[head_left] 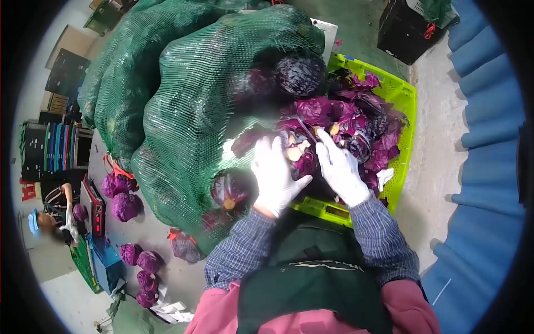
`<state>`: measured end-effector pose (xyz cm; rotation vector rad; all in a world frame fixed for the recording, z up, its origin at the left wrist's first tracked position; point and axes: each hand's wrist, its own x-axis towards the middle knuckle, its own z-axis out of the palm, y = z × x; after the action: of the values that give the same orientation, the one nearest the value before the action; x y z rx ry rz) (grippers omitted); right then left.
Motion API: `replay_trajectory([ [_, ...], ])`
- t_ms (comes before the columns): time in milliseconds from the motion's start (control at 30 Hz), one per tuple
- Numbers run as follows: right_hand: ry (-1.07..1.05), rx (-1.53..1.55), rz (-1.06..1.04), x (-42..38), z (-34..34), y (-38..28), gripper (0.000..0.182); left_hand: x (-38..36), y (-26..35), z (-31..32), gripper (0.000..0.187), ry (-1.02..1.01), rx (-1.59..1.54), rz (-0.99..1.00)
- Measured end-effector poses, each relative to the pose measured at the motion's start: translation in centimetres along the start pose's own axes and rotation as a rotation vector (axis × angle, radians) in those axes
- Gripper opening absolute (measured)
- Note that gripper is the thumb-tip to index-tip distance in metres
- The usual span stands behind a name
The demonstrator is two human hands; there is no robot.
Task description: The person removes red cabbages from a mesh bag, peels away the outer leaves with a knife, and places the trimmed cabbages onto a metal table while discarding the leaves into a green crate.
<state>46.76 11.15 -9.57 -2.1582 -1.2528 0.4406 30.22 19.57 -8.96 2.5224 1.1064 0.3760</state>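
Note:
Between my two white-gloved hands sits a red cabbage [303, 162], its pale cut stem facing up. My left hand [276, 177] grips it from the left, thumb along the near side. On the cabbage's right side is my right hand [340, 171], its fingers drawn together. A thin, blade-like strip shows by its fingertips, but what the hand holds is hard to make out. Below and beyond lies a lime-green crate [408, 131] with loose purple leaves [384, 150]. To the left, another red cabbage [228, 188] rests at the mouth of a green mesh sack [186, 106].
A second mesh sack [119, 83] stands behind the first. Several cabbages [127, 207] sit on the grey table [167, 214] near a scale with a red display [98, 220]. A co-worker [58, 214] is at the far left. A blue curtain [478, 183] hangs at right; a black crate [406, 30] stands behind.

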Motion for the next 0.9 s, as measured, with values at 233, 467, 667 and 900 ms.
replay_trajectory([
  [233,-0.046,-0.153,-0.138,-1.0,1.2,-0.4,0.052,1.6,0.7,0.1,0.116,0.037,-0.038,-0.038],
  [467,-0.205,-0.132,0.027,3.0,0.1,-1.3,0.038,3.4,1.2,1.1,0.106,0.109,0.049,-0.058],
  [667,-0.156,-0.282,0.143,7.0,1.7,5.3,0.052,0.3,1.8,0.9,0.112,0.074,0.099,0.005],
  [900,-0.192,0.731,0.572,1.9,3.3,5.3,0.048,-2.3,-3.0,-1.0,0.122,0.098,-0.215,0.012],
])
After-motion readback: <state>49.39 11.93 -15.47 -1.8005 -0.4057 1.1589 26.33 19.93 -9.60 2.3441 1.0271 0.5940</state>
